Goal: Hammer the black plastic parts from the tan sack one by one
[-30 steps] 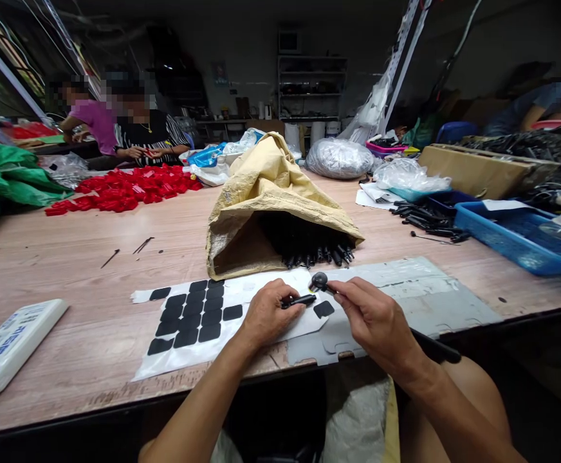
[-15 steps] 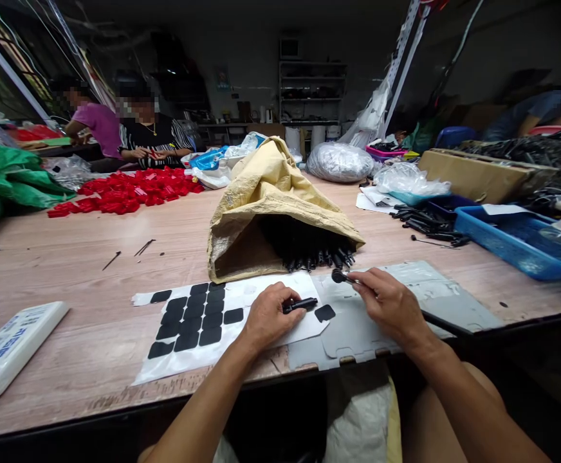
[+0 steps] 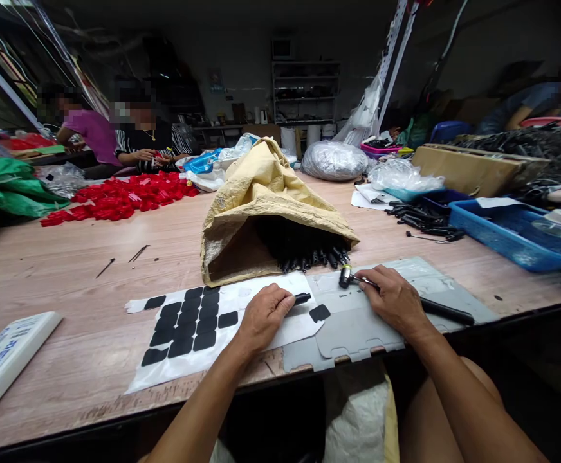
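Observation:
My left hand [image 3: 267,316] is closed around a slim black cylindrical part [image 3: 302,298], whose end sticks out past the thumb. Beneath that hand lies a white backing sheet [image 3: 261,297] bearing rows of black rounded-square stickers [image 3: 188,316]; a single black sticker [image 3: 320,313] sits at its right edge. My right hand [image 3: 392,301] grips a small hammer [image 3: 345,276] by its shaft, near the head. The head is black with a yellowish end turned upward, and the thick black handle reaches out to the right over a grey board [image 3: 358,321]. Whether the hammer touches the board I cannot tell.
A tan woven sack [image 3: 271,193] opens toward me, black parts [image 3: 314,257] spilling from its mouth. Blue tray [image 3: 516,241] and black parts stand right, a white device [image 3: 10,360] left. Red pieces [image 3: 130,196] lie further back, near two people; another person is far right.
The hammer has turned in my right hand, so its yellowish end and more of its handle now show. My left hand covers more of the black part. The view has shifted slightly.

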Motion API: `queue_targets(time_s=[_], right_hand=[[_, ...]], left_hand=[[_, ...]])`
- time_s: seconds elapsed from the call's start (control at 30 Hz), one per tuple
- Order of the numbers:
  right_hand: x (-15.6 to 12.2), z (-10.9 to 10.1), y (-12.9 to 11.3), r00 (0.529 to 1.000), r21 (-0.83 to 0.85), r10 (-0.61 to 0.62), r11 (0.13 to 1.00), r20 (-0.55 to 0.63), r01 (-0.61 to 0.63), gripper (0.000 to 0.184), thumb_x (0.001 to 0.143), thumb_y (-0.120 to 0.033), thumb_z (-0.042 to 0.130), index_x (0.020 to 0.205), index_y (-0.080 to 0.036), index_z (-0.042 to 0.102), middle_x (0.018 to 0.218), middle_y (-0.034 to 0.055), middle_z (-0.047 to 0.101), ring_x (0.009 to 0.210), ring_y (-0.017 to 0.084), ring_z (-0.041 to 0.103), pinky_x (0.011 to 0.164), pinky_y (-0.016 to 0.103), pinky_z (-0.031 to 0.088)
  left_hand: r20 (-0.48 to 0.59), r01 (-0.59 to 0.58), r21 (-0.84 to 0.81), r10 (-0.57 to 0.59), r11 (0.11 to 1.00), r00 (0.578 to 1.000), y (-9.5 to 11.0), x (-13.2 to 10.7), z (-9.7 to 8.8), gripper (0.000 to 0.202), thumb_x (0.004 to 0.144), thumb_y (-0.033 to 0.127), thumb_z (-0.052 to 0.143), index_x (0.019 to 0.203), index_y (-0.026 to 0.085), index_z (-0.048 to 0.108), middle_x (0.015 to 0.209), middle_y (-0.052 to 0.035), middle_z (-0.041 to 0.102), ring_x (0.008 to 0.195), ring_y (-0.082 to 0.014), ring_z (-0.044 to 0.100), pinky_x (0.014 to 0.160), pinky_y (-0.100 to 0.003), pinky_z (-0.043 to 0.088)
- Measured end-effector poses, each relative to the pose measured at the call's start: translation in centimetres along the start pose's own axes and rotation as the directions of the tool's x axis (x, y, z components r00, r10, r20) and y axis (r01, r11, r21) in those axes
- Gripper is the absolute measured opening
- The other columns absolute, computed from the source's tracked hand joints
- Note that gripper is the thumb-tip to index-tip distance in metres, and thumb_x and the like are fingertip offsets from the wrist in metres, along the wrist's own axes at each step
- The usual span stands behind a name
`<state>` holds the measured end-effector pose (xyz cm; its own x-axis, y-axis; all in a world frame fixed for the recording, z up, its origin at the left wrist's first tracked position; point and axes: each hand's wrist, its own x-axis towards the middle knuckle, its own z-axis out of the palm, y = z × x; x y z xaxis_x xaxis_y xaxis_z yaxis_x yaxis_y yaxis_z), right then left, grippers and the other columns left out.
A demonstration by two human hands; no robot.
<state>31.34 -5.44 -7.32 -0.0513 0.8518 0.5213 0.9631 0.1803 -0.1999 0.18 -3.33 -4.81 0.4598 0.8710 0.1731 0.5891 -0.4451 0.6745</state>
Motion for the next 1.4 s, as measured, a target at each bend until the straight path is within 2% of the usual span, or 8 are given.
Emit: queue_targets(time_s=[0.33,0.47,0.6,0.73,0.9,1.0,1.17,1.4], right_hand=[[-0.1,0.1,-0.3,1.0,-0.058,0.026,0.998,0.016,-0.025,0.022,0.093,-0.027,0.057,0.108,-0.025,0.073,0.094,0.0043,0.068,0.095,0.022,0.061,0.081,0.034,0.045],[-0.1,0.0,-0.4,1.0,-0.082,0.008,0.997,0.011,-0.007,0.023,0.094,-0.027,0.055,0.108,-0.024,0.073,0.094,0.0049,0.067,0.093,0.022,0.06,0.08,0.034,0.044],[0.0,-0.1,-0.5,1.0,-0.081,0.0,0.997,0.01,0.001,0.023,0.095,-0.028,0.053,0.107,-0.023,0.073,0.093,0.0051,0.066,0.092,0.022,0.059,0.081,0.033,0.043],[0.0,-0.1,-0.5,1.0,-0.092,-0.006,0.996,0.023,0.008,0.024,0.096,-0.028,0.052,0.108,-0.023,0.072,0.093,0.0055,0.065,0.093,0.023,0.058,0.082,0.034,0.043],[0.0,0.0,-0.5,1.0,-0.085,-0.017,0.996,0.014,0.018,0.023,0.094,-0.027,0.053,0.107,-0.022,0.072,0.094,0.0068,0.066,0.093,0.023,0.058,0.083,0.035,0.043],[0.0,0.1,-0.4,1.0,-0.073,-0.022,0.997,0.012,0.023,0.023,0.094,-0.026,0.053,0.106,-0.022,0.072,0.094,0.007,0.066,0.093,0.024,0.058,0.083,0.036,0.044],[0.0,-0.1,-0.5,1.0,-0.067,0.003,0.998,0.025,-0.001,0.023,0.094,-0.026,0.054,0.107,-0.023,0.072,0.094,0.006,0.066,0.094,0.023,0.059,0.082,0.035,0.043],[0.1,-0.3,-0.7,1.0,-0.065,0.015,0.998,0.026,-0.013,0.022,0.095,-0.027,0.053,0.105,-0.024,0.072,0.092,0.0059,0.066,0.093,0.022,0.058,0.082,0.034,0.042]], left_hand=[[0.418,-0.019,-0.182,0.095,0.983,0.903,6.2,-8.0,-1.2,0.017,0.099,0.039,0.058,0.107,0.03,0.07,0.101,0.0025,0.072,0.092,-0.0165,0.065,0.081,-0.025,0.045],[0.585,0.025,-0.046,0.006,0.999,0.811,3.0,-12.8,3.0,0.018,0.093,0.039,0.063,0.103,0.029,0.074,0.099,-0.0014,0.075,0.091,-0.0208,0.07,0.078,-0.026,0.049],[0.413,0.333,0.328,-0.451,0.884,0.791,-2.9,-16.0,7.1,0.044,0.091,0.023,0.055,0.133,0.029,0.063,0.13,-0.0109,0.069,0.123,-0.0311,0.062,0.102,-0.041,0.048],[0.41,0.328,0.396,-0.485,0.858,0.773,-3.4,-16.6,7.1,0.052,0.084,0.02,0.061,0.135,0.029,0.063,0.13,-0.0112,0.069,0.128,-0.0333,0.058,0.111,-0.047,0.041],[0.488,0.121,0.056,-0.132,0.991,0.863,4.2,-12.1,1.7,0.019,0.087,0.042,0.066,0.103,0.035,0.074,0.1,-0.003,0.076,0.089,-0.0256,0.069,0.074,-0.032,0.05],[0.248,0.043,-0.006,-0.04,0.999,0.968,6.7,-5.5,-1.3,0.023,0.096,0.041,0.056,0.094,0.029,0.075,0.081,-0.0007,0.074,0.072,-0.0194,0.064,0.063,-0.029,0.043],[-0.158,0.096,0.276,-0.053,0.956,0.986,3.0,6.5,-3.2,0.026,0.093,0.02,0.05,0.106,0.021,0.074,0.101,-0.0081,0.072,0.092,-0.0241,0.064,0.077,-0.032,0.046],[0.082,-0.048,0.458,0.011,0.888,0.997,0.0,10.3,-3.4,0.047,0.069,0.0,0.062,0.104,0.027,0.076,0.108,-0.0062,0.066,0.104,-0.027,0.06,0.081,-0.031,0.046]])
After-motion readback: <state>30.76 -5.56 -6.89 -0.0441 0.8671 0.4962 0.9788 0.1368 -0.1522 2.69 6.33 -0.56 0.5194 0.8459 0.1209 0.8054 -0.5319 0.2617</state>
